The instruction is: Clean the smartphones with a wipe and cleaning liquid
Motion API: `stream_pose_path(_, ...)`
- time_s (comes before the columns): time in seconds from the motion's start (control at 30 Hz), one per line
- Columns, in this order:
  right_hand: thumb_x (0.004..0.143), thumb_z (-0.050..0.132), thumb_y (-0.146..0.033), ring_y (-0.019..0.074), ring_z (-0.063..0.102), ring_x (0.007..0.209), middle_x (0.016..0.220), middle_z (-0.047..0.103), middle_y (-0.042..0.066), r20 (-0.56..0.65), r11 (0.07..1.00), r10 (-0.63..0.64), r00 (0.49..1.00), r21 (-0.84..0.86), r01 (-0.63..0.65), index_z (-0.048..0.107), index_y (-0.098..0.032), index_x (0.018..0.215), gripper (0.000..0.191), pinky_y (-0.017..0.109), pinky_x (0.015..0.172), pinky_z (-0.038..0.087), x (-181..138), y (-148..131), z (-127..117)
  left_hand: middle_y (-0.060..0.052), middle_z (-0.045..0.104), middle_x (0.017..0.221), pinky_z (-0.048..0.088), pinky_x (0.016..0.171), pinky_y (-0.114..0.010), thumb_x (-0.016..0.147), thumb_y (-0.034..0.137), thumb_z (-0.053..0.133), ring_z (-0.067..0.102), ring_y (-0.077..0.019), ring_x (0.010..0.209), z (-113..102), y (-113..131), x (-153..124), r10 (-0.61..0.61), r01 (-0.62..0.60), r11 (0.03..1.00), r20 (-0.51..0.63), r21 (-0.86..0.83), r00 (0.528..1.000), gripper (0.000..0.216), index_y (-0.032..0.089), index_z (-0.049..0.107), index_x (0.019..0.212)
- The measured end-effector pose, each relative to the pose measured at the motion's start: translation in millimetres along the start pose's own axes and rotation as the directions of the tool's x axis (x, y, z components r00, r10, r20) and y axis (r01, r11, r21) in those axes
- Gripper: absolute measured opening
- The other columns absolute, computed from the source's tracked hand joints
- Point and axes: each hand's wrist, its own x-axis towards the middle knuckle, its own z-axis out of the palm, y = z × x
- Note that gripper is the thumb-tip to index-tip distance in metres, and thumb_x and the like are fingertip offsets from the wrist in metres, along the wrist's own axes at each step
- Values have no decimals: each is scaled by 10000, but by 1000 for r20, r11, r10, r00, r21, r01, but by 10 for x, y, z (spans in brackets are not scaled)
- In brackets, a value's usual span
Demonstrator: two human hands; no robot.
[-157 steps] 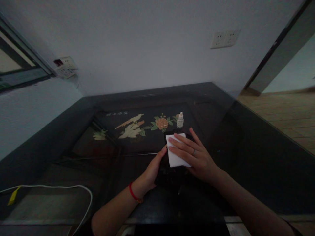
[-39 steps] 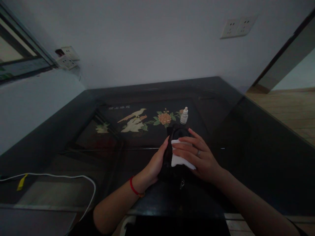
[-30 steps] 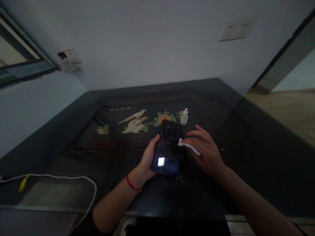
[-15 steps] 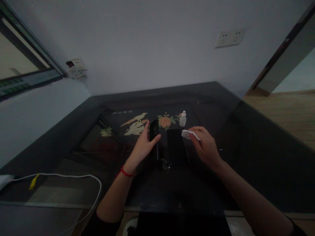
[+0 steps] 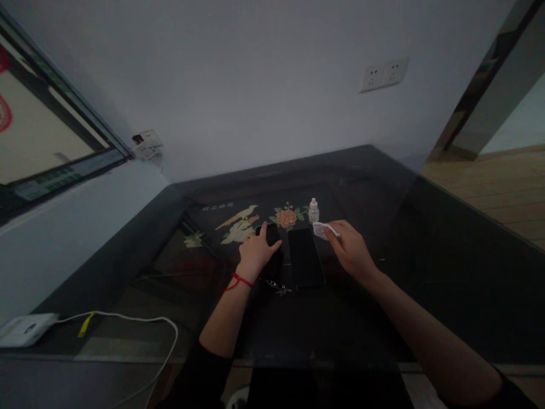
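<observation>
My left hand [image 5: 256, 250], a red cord at its wrist, lies over a black phone case [image 5: 273, 267]. The thumb rests by the case's right edge and the other fingers by its left and top, so part of it is covered. A silvery chain with a charm [image 5: 280, 288] trails from the case's lower end. Just to the right, a phone [image 5: 305, 258] lies flat with its dark face up. My right hand [image 5: 351, 250] pinches a folded white cloth [image 5: 322, 230] above the phone's upper right corner. Behind the cloth stands a small clear bottle with a white cap [image 5: 314, 211].
The dark glossy table [image 5: 361, 318] has an inlaid bird and flower picture [image 5: 286, 218]. A white box [image 5: 28, 330] with a white cable [image 5: 140, 319] and yellow tag lies at the left front. Wall sockets [image 5: 384, 75] are at the back.
The phone case, tilted up on its edge before, now lies flat under my left hand. Its chain is more spread out. My right hand stays in place with the cloth. The view has shifted slightly.
</observation>
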Motion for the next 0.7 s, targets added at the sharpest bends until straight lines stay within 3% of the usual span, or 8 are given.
stream_pose_path(0.1, 934, 428, -405, 255, 611, 859, 846, 689, 96, 19, 993, 90, 996, 75, -91, 685, -176, 897, 347, 402, 790, 482, 10, -3, -3, -262, 569, 1216, 404, 888, -541, 760, 676, 535, 521, -449, 1134, 53, 1, -12, 6, -8, 999, -47, -43, 999, 848, 254, 342, 1470)
stream_pose_path(0.17, 886, 505, -427, 256, 615, 841, 822, 689, 79, 60, 936, 259, 964, 228, -266, 692, -182, 862, 309, 399, 798, 480, 18, 9, 9, -265, 523, 1294, 346, 937, -597, 750, 678, 548, 455, -468, 1201, 61, -11, -46, 21, -27, 998, -81, -63, 996, 842, 255, 371, 1455)
stream_pose_path(0.27, 842, 559, -438, 248, 643, 809, 811, 706, 69, 192, 707, 505, 841, 467, -531, 699, -170, 866, 303, 376, 746, 512, 23, 60, 58, -235, 387, 1451, 192, 1033, -647, 815, 596, 526, 299, -465, 1326, 36, 19, -133, 93, -116, 986, -181, -123, 979, 702, 226, 452, 1407)
stream_pose_path(0.33, 850, 543, -426, 246, 667, 756, 784, 719, 82, 265, 587, 577, 772, 522, -618, 701, -155, 870, 315, 369, 664, 540, 18, 107, 97, -163, 410, 1454, 169, 1100, -559, 859, 467, 518, 275, -379, 1368, 28, 90, -217, 161, -223, 916, -201, -335, 966, 520, 241, 541, 1327)
stream_pose_path(0.43, 858, 538, -362, 243, 689, 695, 734, 725, 95, 347, 468, 632, 693, 542, -698, 697, -152, 855, 264, 381, 587, 571, 2, 159, 133, -75, 394, 1483, 194, 1143, -408, 855, 343, 535, 286, -242, 1398, 55, 230, -364, 250, -203, 548, -73, -812, 965, 455, 280, 543, 1305)
stream_pose_path(0.53, 869, 525, -314, 241, 704, 697, 745, 736, 101, 412, 369, 653, 635, 559, -742, 683, -162, 883, 219, 406, 566, 595, -24, 163, 142, -28, 304, 1550, 170, 1158, -367, 831, 284, 557, 174, -207, 1456, 90, 317, -474, 201, 131, 154, 161, -979, 966, 555, 304, 458, 1376)
stream_pose_path(0.63, 878, 518, -308, 237, 712, 708, 788, 747, 111, 450, 315, 651, 611, 573, -757, 664, -165, 906, 206, 418, 560, 606, -62, 144, 159, -37, 251, 1573, 194, 1151, -351, 803, 242, 585, 187, -184, 1456, 104, 303, -489, 182, 336, -12, 329, -942, 927, 686, 333, 352, 1442)
stream_pose_path(0.7, 883, 521, -313, 235, 716, 741, 827, 751, 117, 458, 298, 648, 609, 583, -756, 655, -166, 919, 202, 417, 571, 611, -90, 142, 179, -58, 339, 1531, 247, 1131, -331, 805, 230, 578, 296, -170, 1416, 116, 265, -453, 175, 381, -81, 363, -921, 915, 710, 334, 319, 1458)
